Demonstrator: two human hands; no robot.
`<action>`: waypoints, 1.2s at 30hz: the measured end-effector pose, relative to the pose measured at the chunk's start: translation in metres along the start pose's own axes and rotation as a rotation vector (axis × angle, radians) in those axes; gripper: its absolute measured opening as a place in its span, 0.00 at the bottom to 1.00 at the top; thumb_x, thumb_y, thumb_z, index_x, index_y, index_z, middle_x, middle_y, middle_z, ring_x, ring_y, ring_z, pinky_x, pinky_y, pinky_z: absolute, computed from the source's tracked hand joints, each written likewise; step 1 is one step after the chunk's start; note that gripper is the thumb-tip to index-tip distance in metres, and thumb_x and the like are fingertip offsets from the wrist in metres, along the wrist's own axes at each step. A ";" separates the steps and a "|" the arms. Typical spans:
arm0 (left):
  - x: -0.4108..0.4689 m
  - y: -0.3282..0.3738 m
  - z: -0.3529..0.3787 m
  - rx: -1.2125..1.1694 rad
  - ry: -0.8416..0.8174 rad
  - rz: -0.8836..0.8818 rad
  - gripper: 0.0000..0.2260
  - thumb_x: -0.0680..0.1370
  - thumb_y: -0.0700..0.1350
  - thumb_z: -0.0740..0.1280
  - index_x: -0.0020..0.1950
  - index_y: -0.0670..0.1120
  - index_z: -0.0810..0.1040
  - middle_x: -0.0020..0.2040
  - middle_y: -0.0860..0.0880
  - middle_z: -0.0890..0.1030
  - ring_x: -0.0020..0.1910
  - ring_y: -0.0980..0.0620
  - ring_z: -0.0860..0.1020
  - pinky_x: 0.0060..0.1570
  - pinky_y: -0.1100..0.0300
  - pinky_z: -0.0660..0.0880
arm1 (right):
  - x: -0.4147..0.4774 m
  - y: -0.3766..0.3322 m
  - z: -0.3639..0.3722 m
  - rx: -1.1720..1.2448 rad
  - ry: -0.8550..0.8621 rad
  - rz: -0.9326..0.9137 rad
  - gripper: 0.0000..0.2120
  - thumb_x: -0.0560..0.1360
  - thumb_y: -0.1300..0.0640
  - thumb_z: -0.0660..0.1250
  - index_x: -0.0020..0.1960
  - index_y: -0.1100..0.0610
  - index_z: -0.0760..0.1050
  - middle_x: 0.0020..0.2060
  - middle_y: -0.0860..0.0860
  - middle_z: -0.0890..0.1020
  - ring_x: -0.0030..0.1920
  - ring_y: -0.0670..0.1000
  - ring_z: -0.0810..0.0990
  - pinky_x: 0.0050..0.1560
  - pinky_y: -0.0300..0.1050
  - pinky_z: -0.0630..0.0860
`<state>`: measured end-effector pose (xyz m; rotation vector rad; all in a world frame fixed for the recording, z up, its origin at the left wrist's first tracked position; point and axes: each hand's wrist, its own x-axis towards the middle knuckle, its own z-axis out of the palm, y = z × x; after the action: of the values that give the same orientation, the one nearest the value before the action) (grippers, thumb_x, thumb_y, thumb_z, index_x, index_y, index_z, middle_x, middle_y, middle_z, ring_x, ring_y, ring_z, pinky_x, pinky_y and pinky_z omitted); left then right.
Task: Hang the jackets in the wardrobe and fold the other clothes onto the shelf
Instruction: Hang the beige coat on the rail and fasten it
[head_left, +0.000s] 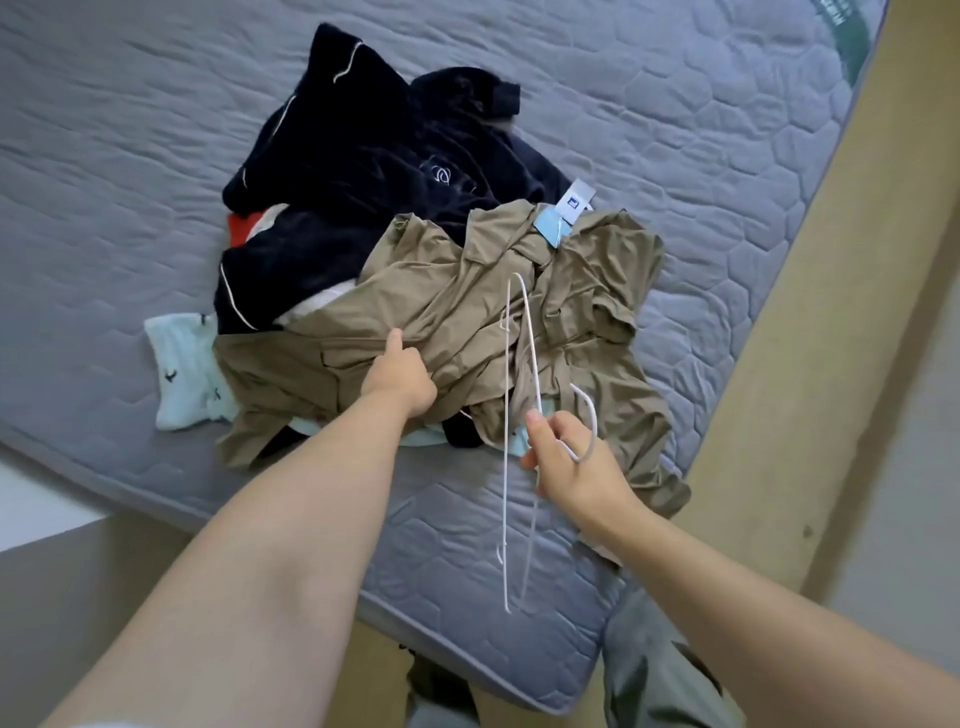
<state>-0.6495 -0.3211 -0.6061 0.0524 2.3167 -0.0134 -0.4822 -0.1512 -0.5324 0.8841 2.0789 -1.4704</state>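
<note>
Left hand (402, 376) grips the khaki jacket (467, 322) on the mattress (727, 130). Right hand (566, 457) holds a white wire hanger (511, 415) above it.

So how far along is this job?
Done: nothing visible; clothes lie heaped on the grey quilted mattress. In hand: left hand grips the khaki collared garment, right hand holds a white wire hanger. Left: hanging it, plus the navy fleece garment and pale mint printed piece.
</note>
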 end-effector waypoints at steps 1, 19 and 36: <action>-0.002 0.002 0.001 -0.001 0.039 -0.009 0.16 0.81 0.43 0.61 0.67 0.41 0.72 0.76 0.43 0.60 0.65 0.39 0.71 0.60 0.49 0.70 | -0.004 0.000 -0.002 -0.002 0.000 -0.011 0.25 0.81 0.40 0.56 0.43 0.61 0.72 0.39 0.57 0.83 0.39 0.58 0.81 0.47 0.57 0.79; -0.272 0.001 -0.107 -0.415 0.524 0.267 0.13 0.77 0.50 0.68 0.39 0.44 0.72 0.34 0.49 0.76 0.36 0.50 0.73 0.33 0.66 0.65 | -0.160 -0.092 -0.063 0.077 0.041 -0.194 0.23 0.83 0.41 0.52 0.53 0.62 0.67 0.45 0.59 0.81 0.47 0.61 0.79 0.49 0.58 0.76; -0.528 -0.040 -0.136 -0.503 1.082 0.517 0.12 0.70 0.33 0.68 0.43 0.50 0.73 0.35 0.58 0.74 0.35 0.56 0.71 0.36 0.71 0.66 | -0.287 -0.146 -0.034 -0.205 -0.184 -0.486 0.15 0.71 0.58 0.70 0.52 0.56 0.67 0.43 0.51 0.76 0.41 0.48 0.74 0.35 0.43 0.71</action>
<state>-0.3928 -0.3756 -0.1262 0.5032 3.1965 1.0931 -0.3866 -0.2229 -0.2313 0.1591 2.3477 -1.4578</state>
